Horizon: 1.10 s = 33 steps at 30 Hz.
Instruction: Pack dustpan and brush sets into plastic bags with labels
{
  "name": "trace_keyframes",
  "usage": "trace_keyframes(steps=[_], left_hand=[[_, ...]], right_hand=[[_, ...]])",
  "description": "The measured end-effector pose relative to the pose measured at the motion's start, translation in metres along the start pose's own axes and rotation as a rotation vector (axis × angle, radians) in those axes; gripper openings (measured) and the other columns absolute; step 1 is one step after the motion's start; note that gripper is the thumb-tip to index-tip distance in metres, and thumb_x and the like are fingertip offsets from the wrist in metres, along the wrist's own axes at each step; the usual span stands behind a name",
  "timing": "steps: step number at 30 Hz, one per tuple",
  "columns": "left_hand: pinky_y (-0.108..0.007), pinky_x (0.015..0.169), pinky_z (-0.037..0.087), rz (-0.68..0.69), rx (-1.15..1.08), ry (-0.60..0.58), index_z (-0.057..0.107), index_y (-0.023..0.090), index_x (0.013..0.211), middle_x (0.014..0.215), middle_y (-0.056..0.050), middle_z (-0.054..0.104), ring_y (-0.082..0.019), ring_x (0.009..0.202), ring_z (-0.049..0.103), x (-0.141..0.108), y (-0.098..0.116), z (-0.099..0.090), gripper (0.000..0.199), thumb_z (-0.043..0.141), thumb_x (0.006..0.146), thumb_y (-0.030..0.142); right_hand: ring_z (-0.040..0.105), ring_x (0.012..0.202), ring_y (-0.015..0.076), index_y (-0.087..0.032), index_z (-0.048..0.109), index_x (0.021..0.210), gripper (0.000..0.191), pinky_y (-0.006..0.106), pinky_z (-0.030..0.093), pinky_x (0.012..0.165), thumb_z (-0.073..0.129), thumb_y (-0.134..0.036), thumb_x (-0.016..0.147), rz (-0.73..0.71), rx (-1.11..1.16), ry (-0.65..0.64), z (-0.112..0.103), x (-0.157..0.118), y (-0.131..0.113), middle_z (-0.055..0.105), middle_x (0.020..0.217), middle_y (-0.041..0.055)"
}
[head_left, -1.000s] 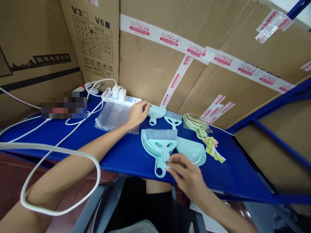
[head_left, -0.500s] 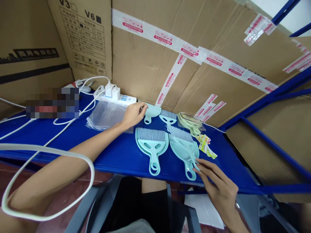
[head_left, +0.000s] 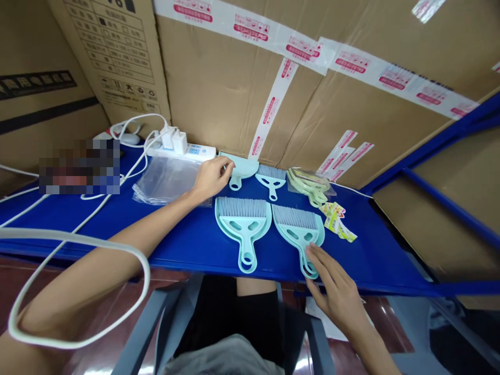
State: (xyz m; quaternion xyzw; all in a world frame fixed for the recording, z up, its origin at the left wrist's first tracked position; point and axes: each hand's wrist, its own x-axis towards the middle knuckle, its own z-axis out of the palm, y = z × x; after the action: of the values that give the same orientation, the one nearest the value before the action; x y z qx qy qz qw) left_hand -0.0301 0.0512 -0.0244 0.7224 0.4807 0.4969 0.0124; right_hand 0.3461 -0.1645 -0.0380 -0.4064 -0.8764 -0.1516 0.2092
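Observation:
My right hand (head_left: pixel 336 286) touches the handle of a light-teal hand brush (head_left: pixel 300 229). Its fingers are stretched out and apart along the handle's right side. That brush lies face up inside a matching dustpan (head_left: pixel 321 235). Left of it, a second brush (head_left: pixel 245 226) rests in its own dustpan (head_left: pixel 219 221). Farther back, my left hand (head_left: pixel 211 179) is loosely curled beside and partly over another teal dustpan (head_left: pixel 246 167), with nothing visible in its fingers. A single brush (head_left: pixel 271 179) sits just right of that dustpan.
Clear plastic bags (head_left: pixel 166 179) lie under my left wrist, before a white power strip (head_left: pixel 201 152). A bagged green set (head_left: pixel 310 185) and paper labels (head_left: pixel 338 221) are at the right. A white cable (head_left: pixel 146 281) loops over my left forearm. Cardboard (head_left: pixel 219 94) stands behind the blue table (head_left: pixel 187 245).
The right brush has come down and swung into line with its dustpan. My right hand moved left along with it, its fingers now beside the handle. My left hand keeps its pose.

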Motion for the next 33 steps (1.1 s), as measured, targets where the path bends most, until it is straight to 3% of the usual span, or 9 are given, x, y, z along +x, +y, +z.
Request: trace_keyframes(steps=[4,8,16,20,24,27,30,33], left_hand=[[-0.032,0.070,0.045,0.019,-0.009,-0.011,0.072,0.019,0.088,0.084,-0.005,0.075,-0.018,0.071,0.065,-0.001,-0.001,0.001,0.027,0.051,0.101,0.031],[-0.032,0.070,0.045,0.019,-0.001,-0.017,0.072,0.019,0.088,0.085,-0.005,0.076,-0.018,0.070,0.065,-0.002,-0.003,0.002,0.026,0.052,0.100,0.031],[-0.032,0.071,0.046,0.037,0.022,-0.031,0.071,0.019,0.088,0.085,-0.005,0.076,-0.018,0.069,0.065,-0.004,0.000,0.003,0.027,0.051,0.101,0.031],[-0.032,0.069,0.045,0.047,0.035,-0.041,0.071,0.019,0.088,0.085,-0.005,0.075,-0.018,0.068,0.064,-0.005,0.001,0.003,0.029,0.050,0.102,0.033],[-0.032,0.068,0.043,0.049,0.036,-0.054,0.071,0.019,0.089,0.083,-0.005,0.073,-0.018,0.067,0.062,-0.004,0.002,0.003,0.030,0.048,0.102,0.033],[-0.032,0.068,0.042,0.067,0.051,-0.060,0.071,0.020,0.089,0.079,-0.004,0.071,-0.019,0.067,0.061,-0.005,0.001,0.004,0.029,0.049,0.102,0.033],[-0.032,0.068,0.041,0.092,0.059,-0.074,0.071,0.020,0.088,0.078,-0.004,0.070,-0.019,0.067,0.061,-0.006,0.002,0.004,0.029,0.050,0.102,0.034],[-0.032,0.069,0.042,0.109,0.047,-0.088,0.071,0.019,0.089,0.080,-0.005,0.071,-0.019,0.069,0.063,-0.007,0.004,0.004,0.030,0.048,0.104,0.033]], right_hand=[[0.048,0.152,0.0360,-0.015,0.026,0.170,0.080,0.058,0.056,0.115,0.053,-0.002,0.096,-0.031,-0.049,-0.072,0.007,0.006,0.010,0.054,0.159,0.0224],[0.055,0.147,0.0322,-0.015,0.022,0.171,0.085,0.053,0.058,0.113,0.042,0.009,0.092,-0.155,-0.064,-0.012,0.013,0.008,0.020,0.064,0.149,0.0217],[0.065,0.136,0.0328,-0.010,0.034,0.167,0.069,0.051,0.061,0.110,0.053,0.000,0.100,-0.250,-0.066,0.067,0.020,0.010,0.027,0.073,0.136,0.0212],[0.064,0.138,0.0324,-0.016,0.047,0.161,0.065,0.054,0.059,0.113,0.054,-0.002,0.098,-0.137,-0.024,0.016,0.014,0.013,0.025,0.070,0.142,0.0187],[0.039,0.157,0.0396,-0.018,0.043,0.163,0.069,0.066,0.050,0.118,0.064,-0.019,0.098,-0.028,0.042,-0.176,-0.020,0.013,0.002,0.055,0.160,0.0175],[0.032,0.160,0.0395,-0.019,0.044,0.162,0.071,0.066,0.048,0.119,0.065,-0.017,0.095,-0.051,0.117,-0.119,-0.037,0.024,-0.029,0.051,0.163,0.0162],[0.030,0.161,0.0375,-0.013,0.047,0.159,0.067,0.062,0.045,0.124,0.063,-0.015,0.094,-0.146,0.146,-0.125,-0.023,0.052,-0.057,0.050,0.163,0.0181],[0.019,0.164,0.0406,-0.002,0.040,0.161,0.074,0.061,0.040,0.127,0.063,-0.017,0.092,-0.158,0.121,-0.197,0.012,0.086,-0.069,0.037,0.170,0.0257]])
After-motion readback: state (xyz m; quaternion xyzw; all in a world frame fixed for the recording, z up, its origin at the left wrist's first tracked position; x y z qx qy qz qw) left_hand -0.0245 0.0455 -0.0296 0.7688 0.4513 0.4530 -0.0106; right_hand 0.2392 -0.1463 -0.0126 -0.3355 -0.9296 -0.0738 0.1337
